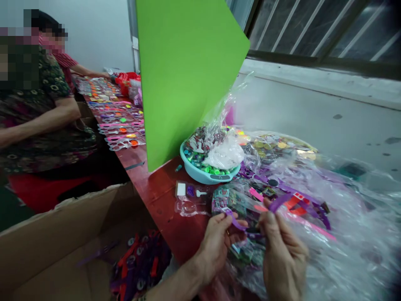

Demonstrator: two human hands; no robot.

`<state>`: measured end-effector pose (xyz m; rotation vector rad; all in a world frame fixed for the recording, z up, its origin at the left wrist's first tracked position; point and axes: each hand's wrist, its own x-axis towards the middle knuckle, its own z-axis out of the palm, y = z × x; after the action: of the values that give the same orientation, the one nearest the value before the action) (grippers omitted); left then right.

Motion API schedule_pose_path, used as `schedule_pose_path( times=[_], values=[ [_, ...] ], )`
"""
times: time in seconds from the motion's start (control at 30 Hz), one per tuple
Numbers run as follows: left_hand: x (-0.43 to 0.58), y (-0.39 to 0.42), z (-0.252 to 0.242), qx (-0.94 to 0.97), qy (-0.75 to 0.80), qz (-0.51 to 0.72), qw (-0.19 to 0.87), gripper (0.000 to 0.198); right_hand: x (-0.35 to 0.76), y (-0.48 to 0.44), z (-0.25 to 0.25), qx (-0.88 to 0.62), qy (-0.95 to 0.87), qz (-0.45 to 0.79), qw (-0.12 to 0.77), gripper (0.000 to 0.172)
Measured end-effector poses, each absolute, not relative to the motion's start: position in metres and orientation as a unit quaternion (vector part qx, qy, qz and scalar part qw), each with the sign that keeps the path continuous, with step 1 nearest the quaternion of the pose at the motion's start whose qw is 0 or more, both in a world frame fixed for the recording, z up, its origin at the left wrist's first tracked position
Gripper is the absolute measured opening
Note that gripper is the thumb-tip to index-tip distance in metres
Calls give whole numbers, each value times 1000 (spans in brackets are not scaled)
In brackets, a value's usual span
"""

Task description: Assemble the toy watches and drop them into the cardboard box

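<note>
A purple toy watch [235,223] stretches between my two hands. My left hand [213,240] pinches one end of its strap, which has a pale buckle at the tip. My right hand [280,251] grips the other end, and the purple strap sticks up past the thumb. The dark middle part of the watch is partly hidden between my fingers. Just beyond and below my hands lie clear plastic bags [338,255] with more purple and red straps [294,202]. A clear blister tray [191,200] with small parts rests on the red table [156,184], left of the bags.
A light blue basin [203,177] holds green pieces and plastic bags. Behind it stands a green board [188,75]. At the lower left, a cardboard box [56,251] contains purple and red watches [138,263]. Two people sit beyond, beside rows of blister trays [117,125].
</note>
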<state>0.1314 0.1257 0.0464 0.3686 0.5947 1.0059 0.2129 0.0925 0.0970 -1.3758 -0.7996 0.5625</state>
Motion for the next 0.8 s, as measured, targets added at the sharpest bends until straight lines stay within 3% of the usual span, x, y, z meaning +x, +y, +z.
schedule_pose_path(
  times=[0.13, 0.2, 0.3, 0.53, 0.8],
  values=[
    [125, 136, 50, 215, 298, 516, 774, 38, 211, 82, 92, -599, -376, 477, 522, 43],
    [119, 133, 49, 270, 302, 518, 754, 38, 210, 81, 95, -583, -376, 523, 496, 39],
    [114, 125, 44, 339, 319, 518, 718, 40, 209, 83, 97, -604, -365, 510, 492, 34],
    [113, 120, 40, 500, 373, 499, 602, 33, 218, 86, 90, -646, -358, 489, 464, 43],
    [112, 120, 36, 577, 389, 472, 541, 37, 221, 88, 80, -628, -331, 518, 478, 46]
  ],
)
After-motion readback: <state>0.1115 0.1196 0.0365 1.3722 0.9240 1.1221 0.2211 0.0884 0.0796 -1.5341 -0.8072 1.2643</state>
